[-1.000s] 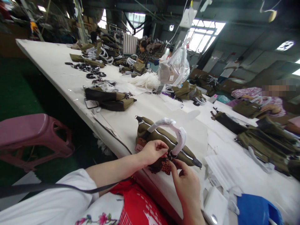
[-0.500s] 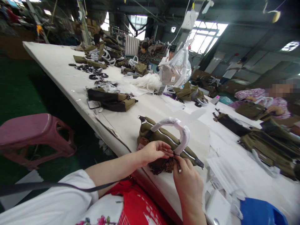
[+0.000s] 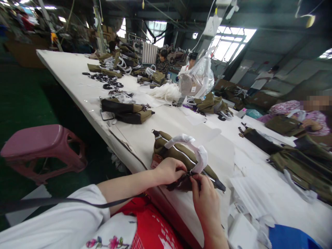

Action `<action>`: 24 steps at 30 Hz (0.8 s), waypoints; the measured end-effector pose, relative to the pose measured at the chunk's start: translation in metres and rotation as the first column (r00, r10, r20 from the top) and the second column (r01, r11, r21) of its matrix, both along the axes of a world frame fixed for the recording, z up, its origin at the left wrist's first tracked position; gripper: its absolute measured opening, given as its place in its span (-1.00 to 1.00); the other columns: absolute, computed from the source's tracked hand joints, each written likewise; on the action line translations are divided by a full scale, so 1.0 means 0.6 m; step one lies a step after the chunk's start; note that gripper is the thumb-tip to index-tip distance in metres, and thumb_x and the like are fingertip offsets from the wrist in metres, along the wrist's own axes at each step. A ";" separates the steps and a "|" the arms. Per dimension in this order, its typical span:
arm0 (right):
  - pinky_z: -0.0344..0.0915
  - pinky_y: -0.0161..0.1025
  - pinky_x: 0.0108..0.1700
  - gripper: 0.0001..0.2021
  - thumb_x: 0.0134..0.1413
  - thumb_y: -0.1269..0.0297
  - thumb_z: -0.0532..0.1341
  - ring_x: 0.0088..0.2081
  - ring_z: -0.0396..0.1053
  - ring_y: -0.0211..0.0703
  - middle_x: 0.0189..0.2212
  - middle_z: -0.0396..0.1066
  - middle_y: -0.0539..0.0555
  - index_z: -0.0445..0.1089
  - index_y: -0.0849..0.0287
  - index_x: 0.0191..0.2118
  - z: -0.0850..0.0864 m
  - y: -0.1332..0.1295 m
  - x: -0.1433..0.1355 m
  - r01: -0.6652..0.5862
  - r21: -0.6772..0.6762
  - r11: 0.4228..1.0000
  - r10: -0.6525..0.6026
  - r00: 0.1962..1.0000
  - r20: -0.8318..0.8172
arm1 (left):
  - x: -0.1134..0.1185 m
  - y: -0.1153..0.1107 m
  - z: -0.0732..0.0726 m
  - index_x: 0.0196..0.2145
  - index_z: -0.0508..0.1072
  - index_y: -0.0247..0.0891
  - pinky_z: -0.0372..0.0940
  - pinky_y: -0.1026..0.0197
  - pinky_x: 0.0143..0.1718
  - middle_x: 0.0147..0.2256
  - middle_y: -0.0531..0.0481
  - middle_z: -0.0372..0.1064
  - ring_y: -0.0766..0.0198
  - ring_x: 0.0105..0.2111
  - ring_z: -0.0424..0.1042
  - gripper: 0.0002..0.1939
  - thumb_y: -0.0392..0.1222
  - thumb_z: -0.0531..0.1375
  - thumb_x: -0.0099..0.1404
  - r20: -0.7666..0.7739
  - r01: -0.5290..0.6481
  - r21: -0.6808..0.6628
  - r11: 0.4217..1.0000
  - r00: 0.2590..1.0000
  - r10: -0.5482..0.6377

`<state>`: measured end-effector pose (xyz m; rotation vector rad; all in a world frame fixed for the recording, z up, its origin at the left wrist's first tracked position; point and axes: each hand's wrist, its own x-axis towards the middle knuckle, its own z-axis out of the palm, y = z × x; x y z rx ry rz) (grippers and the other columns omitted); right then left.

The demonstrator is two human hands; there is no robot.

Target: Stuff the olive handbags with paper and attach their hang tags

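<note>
An olive handbag (image 3: 178,154) with a silver zipper lies at the table edge before me. Its upright carry handle (image 3: 201,159) is wrapped in white. By the handle's near base, my left hand (image 3: 171,171) is closed with curled fingers on a dark strap (image 3: 184,178). My right hand (image 3: 205,191) pinches at the same spot from the right; the small piece between its fingertips is hidden. A brown tag (image 3: 156,161) hangs at the bag's left end.
Dark and olive bags (image 3: 127,110) lie farther up the white table (image 3: 85,93), with more olive bags (image 3: 293,166) at right. A pink stool (image 3: 41,145) stands at left. A blue container (image 3: 290,237) sits bottom right. Across the table, a person in a patterned sleeve (image 3: 285,106) handles a bag.
My left fingers have gone from stretched out to curled in on the dark strap. My right hand stays pinched near the handle base. The wrapped handle has bent slightly lower.
</note>
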<state>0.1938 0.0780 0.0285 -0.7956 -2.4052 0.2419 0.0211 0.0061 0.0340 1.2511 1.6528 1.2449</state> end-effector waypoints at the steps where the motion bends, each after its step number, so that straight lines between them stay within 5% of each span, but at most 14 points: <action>1: 0.27 -0.21 -0.28 -0.73 0.34 0.10 0.01 -0.28 0.42 -0.09 -0.31 0.45 0.09 0.34 0.14 -0.23 0.000 -0.001 0.004 -0.017 -0.043 0.999 0.016 1.000 -0.025 | 0.003 0.002 0.000 -0.29 0.59 -0.30 0.21 0.36 -0.56 -0.50 0.05 0.48 0.39 -0.60 0.36 -0.80 -0.24 0.17 0.19 0.023 0.014 -0.017 1.000 1.000 -0.013; 7: 0.30 -0.22 -0.23 -0.77 0.29 0.14 0.09 -0.29 0.42 -0.12 -0.31 0.48 0.09 0.43 0.14 -0.23 0.007 -0.010 0.018 -0.109 -0.217 0.970 0.083 0.989 -0.124 | 0.022 0.009 -0.012 -0.26 0.58 -0.37 0.17 0.37 -0.64 -0.62 0.11 0.33 0.43 -0.68 0.25 -0.76 -0.21 0.23 0.13 0.333 0.039 -0.080 0.996 0.943 -0.011; 11: 0.31 -0.24 -0.30 -0.71 0.23 0.05 0.16 -0.37 0.44 -0.13 -0.37 0.52 0.09 0.51 0.15 -0.26 0.014 -0.014 0.009 0.032 -0.262 0.965 -0.082 0.980 -0.179 | 0.027 0.003 -0.014 -0.27 0.59 -0.35 0.14 0.38 -0.63 -0.66 0.14 0.27 0.45 -0.69 0.22 -0.76 -0.16 0.25 0.14 0.357 0.046 -0.025 0.999 0.934 -0.034; 17: 0.28 -0.28 -0.39 -0.72 0.20 0.07 0.20 -0.45 0.40 -0.17 -0.47 0.49 0.06 0.53 0.16 -0.33 0.021 -0.023 -0.003 -0.015 -0.260 0.965 -0.061 0.958 -0.281 | 0.022 -0.015 0.004 -0.24 0.59 -0.32 0.20 0.35 -0.55 -0.54 0.05 0.40 0.39 -0.60 0.32 -0.76 -0.16 0.20 0.22 0.159 0.096 0.012 0.995 0.982 -0.097; 21: 0.31 -0.30 -0.38 -0.72 0.20 0.07 0.20 -0.45 0.41 -0.18 -0.46 0.50 0.06 0.50 0.17 -0.34 0.024 -0.029 -0.001 0.010 -0.298 0.954 -0.125 0.922 -0.367 | 0.019 -0.032 0.027 -0.18 0.57 -0.27 0.29 0.31 -0.39 -0.28 -0.05 0.49 0.35 -0.46 0.38 -0.74 -0.13 0.28 0.17 -0.157 0.018 0.164 0.986 0.987 0.008; 24: 0.32 -0.31 -0.38 -0.72 0.20 0.06 0.20 -0.45 0.41 -0.19 -0.46 0.50 0.04 0.49 0.15 -0.35 0.027 -0.031 -0.004 -0.033 -0.347 0.937 -0.102 0.926 -0.363 | 0.021 -0.034 0.031 -0.22 0.59 -0.23 0.35 0.29 -0.27 -0.14 -0.10 0.44 0.30 -0.32 0.44 -0.78 -0.10 0.30 0.19 -0.176 0.012 0.272 0.962 0.984 0.038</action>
